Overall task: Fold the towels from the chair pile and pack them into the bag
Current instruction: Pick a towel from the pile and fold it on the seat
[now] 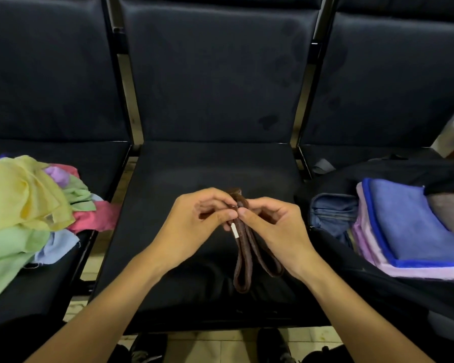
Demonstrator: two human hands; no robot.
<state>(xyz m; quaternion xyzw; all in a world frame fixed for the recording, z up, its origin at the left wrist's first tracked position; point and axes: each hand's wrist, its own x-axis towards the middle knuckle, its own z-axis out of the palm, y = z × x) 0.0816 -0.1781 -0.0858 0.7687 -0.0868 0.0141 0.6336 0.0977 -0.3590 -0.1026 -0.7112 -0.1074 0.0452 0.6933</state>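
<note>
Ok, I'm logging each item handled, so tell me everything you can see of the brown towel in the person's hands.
The brown towel is dark brown with a textured, woven-looking surface, folded into a narrow, layered bundle seen edge-on. A small white tag sticks out near its upper part. Its lower folds hang as two loops over the middle seat; whether they touch the seat is unclear. The left hand and right hand pinch its upper end between thumbs and fingers, held upright and slightly tilted.
</note>
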